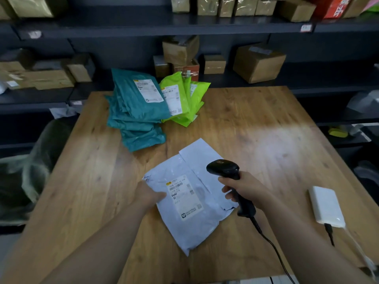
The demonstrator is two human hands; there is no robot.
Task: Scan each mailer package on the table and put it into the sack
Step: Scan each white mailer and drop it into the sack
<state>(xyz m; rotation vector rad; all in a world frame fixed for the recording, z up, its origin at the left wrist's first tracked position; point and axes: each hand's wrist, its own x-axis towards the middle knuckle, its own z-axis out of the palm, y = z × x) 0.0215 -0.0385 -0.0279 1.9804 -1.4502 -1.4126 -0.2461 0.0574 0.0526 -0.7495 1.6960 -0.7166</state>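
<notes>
A pale lilac mailer [190,228] lies label-up on the wooden table [266,140] in front of me. My left hand [148,194] holds its left edge, thumb lying on top beside the white shipping label [184,196]. My right hand [245,190] grips a black corded barcode scanner [224,170], whose head hovers just above and right of the label. A stack of teal mailers [135,107] and a few lime-green mailers [184,99] sit at the table's far side. The grey-green sack [34,160] stands open off the table's left edge.
A white power bank [326,206] with a plugged-in cable lies near the table's right edge. The scanner cord trails toward me over the front edge. Dark shelves with cardboard boxes [258,62] run behind the table.
</notes>
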